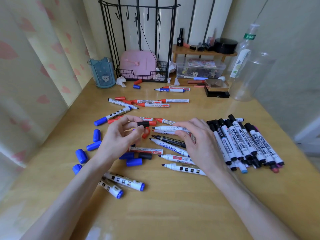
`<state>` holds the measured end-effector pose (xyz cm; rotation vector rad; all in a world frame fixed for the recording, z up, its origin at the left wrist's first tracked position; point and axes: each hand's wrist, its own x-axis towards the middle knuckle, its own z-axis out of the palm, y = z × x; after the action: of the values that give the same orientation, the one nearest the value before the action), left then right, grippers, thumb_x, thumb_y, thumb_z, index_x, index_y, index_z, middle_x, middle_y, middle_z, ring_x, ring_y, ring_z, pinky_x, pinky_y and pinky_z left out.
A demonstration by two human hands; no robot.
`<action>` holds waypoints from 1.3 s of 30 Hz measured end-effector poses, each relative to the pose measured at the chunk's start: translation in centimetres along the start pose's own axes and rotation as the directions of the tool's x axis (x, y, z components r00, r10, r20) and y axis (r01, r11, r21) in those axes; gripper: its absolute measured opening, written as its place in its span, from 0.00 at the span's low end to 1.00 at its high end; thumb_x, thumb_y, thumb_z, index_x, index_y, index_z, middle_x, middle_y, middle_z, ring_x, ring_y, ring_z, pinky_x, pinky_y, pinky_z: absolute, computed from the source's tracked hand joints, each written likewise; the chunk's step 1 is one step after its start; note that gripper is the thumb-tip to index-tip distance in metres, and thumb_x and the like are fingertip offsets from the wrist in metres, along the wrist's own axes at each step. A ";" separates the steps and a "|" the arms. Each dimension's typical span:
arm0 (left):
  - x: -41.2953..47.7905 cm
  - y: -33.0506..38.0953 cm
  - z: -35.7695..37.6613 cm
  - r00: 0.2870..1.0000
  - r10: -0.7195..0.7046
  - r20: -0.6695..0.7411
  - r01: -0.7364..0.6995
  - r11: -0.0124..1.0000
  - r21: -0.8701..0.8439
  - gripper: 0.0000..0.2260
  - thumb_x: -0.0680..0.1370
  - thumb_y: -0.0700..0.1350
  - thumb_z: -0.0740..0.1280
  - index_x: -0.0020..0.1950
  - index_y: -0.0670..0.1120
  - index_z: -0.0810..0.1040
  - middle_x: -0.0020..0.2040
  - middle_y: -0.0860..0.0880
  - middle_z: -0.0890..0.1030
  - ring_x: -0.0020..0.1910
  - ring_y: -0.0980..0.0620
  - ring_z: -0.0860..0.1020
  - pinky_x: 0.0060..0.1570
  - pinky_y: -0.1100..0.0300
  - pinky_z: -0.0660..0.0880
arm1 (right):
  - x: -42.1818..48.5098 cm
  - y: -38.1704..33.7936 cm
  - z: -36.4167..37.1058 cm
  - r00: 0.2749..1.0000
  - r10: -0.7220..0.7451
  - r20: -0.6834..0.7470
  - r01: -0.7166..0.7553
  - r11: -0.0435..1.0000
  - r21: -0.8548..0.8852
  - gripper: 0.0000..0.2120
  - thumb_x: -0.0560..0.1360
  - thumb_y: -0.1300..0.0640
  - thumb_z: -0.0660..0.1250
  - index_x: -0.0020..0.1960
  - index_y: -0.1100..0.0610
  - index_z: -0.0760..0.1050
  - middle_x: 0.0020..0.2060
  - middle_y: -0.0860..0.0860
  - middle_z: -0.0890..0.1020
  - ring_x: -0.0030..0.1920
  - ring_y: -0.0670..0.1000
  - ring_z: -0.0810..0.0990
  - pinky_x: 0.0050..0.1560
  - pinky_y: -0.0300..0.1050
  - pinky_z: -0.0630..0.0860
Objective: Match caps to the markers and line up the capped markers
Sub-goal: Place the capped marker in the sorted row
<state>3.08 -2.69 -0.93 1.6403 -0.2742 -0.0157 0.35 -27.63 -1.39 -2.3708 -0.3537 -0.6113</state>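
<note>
Pinching a black cap (pixel 143 124), left hand (pixel 119 135) just beside the uncapped marker (pixel 166 128) gripped by right hand (pixel 195 142).

Black cap (pixel 143 124); white marker (pixel 166 128); blue caps (pixel 81 155); pink-hearted curtain (pixel 26 66); tan desk (pixel 173 205).

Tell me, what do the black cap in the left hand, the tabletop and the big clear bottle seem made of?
The black cap, pinched by the left hand, looks like matt moulded plastic, faintly ridged. The tabletop looks like wood or wood-look laminate: pale grain lines, soft sheen. The clear bottle is probably thin plastic: see-through and glossy.
</note>
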 end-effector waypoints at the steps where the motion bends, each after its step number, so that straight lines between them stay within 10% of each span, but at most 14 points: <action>1: 0.0 0.0 0.0 1.000 -0.011 0.013 0.010 1.000 0.005 0.06 0.82 0.39 0.69 0.58 0.39 0.77 0.45 0.43 0.86 0.33 0.48 0.75 0.36 0.62 0.75 | 0.0 0.0 0.0 1.000 0.001 -0.002 -0.001 1.000 0.000 0.11 0.81 0.54 0.68 0.62 0.51 0.82 0.47 0.44 0.77 0.52 0.49 0.74 0.52 0.48 0.75; 10: -0.4 0.0 0.3 0.983 -0.053 0.177 0.050 0.998 0.024 0.09 0.83 0.43 0.67 0.61 0.39 0.77 0.51 0.43 0.87 0.34 0.45 0.75 0.42 0.56 0.78 | -0.1 -0.1 0.1 0.999 -0.035 -0.003 0.035 0.999 -0.003 0.10 0.81 0.56 0.69 0.61 0.51 0.82 0.46 0.43 0.77 0.51 0.47 0.73 0.48 0.42 0.72; 18: -0.8 0.0 0.4 0.951 0.208 0.228 -0.304 0.766 0.566 0.06 0.85 0.48 0.66 0.48 0.56 0.79 0.36 0.62 0.79 0.31 0.56 0.74 0.34 0.67 0.68 | -0.2 0.0 0.4 0.992 -0.122 0.004 0.122 0.991 -0.053 0.10 0.81 0.56 0.69 0.61 0.49 0.83 0.46 0.43 0.80 0.49 0.48 0.74 0.50 0.45 0.74; 39: 0.2 -0.8 -1.1 0.918 0.223 0.327 -0.387 0.678 0.624 0.13 0.87 0.55 0.58 0.59 0.50 0.78 0.46 0.55 0.80 0.44 0.52 0.78 0.45 0.55 0.74 | 0.2 -0.5 0.6 0.981 -0.196 0.018 0.196 0.981 -0.012 0.19 0.74 0.72 0.72 0.62 0.56 0.84 0.43 0.46 0.81 0.45 0.49 0.71 0.48 0.41 0.73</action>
<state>3.58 -1.63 -1.62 2.3145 -0.8131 0.1795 0.54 -26.82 -1.38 -2.3722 -0.5974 -0.6860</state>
